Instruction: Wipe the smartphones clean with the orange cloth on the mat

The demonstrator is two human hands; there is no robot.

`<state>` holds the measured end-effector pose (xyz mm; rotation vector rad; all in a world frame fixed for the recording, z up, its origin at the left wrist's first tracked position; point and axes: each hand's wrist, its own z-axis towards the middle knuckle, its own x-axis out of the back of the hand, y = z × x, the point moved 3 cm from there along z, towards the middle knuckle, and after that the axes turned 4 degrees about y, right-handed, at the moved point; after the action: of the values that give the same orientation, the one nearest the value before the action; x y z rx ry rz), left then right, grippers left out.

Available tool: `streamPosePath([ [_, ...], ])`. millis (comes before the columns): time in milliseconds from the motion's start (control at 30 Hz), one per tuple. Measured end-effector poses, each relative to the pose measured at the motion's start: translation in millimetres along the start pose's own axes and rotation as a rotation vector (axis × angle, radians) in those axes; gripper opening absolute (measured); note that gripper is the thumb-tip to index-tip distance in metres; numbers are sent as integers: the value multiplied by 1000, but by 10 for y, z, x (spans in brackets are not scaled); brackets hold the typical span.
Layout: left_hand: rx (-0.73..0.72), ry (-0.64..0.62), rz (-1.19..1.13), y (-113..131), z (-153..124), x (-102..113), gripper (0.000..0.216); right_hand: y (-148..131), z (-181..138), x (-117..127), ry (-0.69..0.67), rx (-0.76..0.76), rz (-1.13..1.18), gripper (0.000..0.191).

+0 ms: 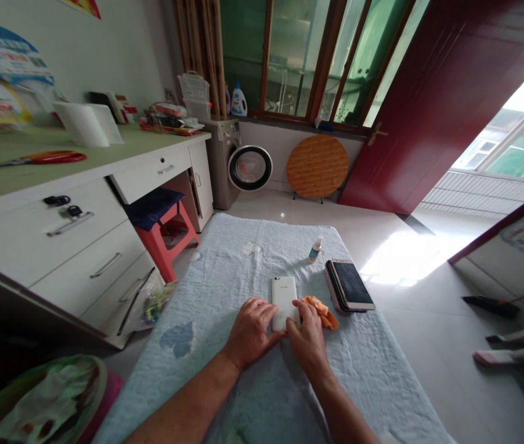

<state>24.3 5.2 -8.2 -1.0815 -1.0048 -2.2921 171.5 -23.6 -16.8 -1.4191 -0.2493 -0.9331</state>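
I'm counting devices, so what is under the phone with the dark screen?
Under the dark-screened phone, a black edge and a pinkish edge show along the left side, so at least one more item lies there. Its upper face and the full count are covered.

Dim left — glare on floor (398,259)

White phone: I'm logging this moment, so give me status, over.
Left hand, right hand: both touching white phone. Phone back-side up. Orange cloth beside right hand, not covering phone. Small bottle farther off.
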Motion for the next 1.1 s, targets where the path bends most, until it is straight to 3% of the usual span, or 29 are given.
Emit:
streamPosePath([
  [200, 34, -12, 59, -30, -20, -53, 59, -62, -1, 15, 48, -34, 139, 43],
  [400, 65, -1, -13, -13, -9, -38, 40, -199, 71, -126, -12, -150, 526, 48],
  [567, 99, 80, -82, -17, 7, 11, 25, -280, 119, -286, -40, -121, 493, 37],
  [833, 62, 173, -222, -10, 12, 58, 31, -408, 16, -315, -37, -48, 527, 35],
  [1100, -10, 247, -181, -6, -30, 22, 35, -442, -8, -248, -26, -146, 668, 28],
])
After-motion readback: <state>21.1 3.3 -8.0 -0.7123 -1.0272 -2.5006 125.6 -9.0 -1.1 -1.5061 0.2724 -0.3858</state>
